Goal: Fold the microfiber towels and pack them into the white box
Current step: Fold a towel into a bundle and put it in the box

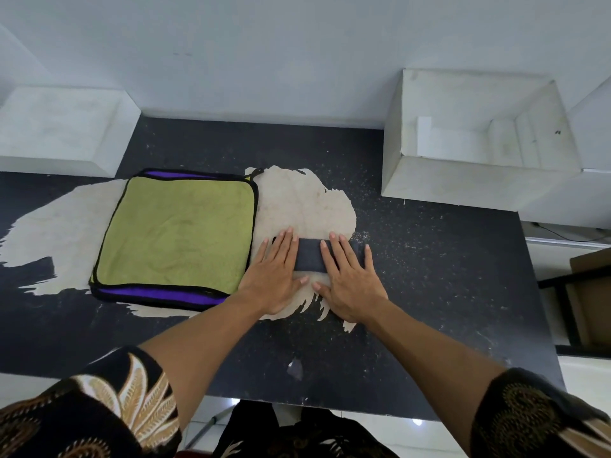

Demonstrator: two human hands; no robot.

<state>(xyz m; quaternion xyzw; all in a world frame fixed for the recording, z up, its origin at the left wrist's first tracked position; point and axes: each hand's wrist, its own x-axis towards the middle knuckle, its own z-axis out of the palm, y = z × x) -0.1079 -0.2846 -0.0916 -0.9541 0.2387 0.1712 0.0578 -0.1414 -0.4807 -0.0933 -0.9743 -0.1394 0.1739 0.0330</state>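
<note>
A small dark grey towel (310, 254), folded into a narrow strip, lies on the black table (429, 276) near its middle. My left hand (276, 276) presses flat on the strip's left end with straight fingers. My right hand (348, 276) lies flat on its right end the same way. To the left sits a stack of unfolded towels, a green one with black trim (175, 233) on top and a purple one (158, 294) showing under it. The open white box (463, 180) stands at the back right; its inside looks bare.
A second white box (62, 130) stands at the back left against the white wall. The table's surface is worn to a pale patch (304, 200) around the towels. At the far right, beyond the table's edge, are a dark frame and a cardboard piece (588, 292).
</note>
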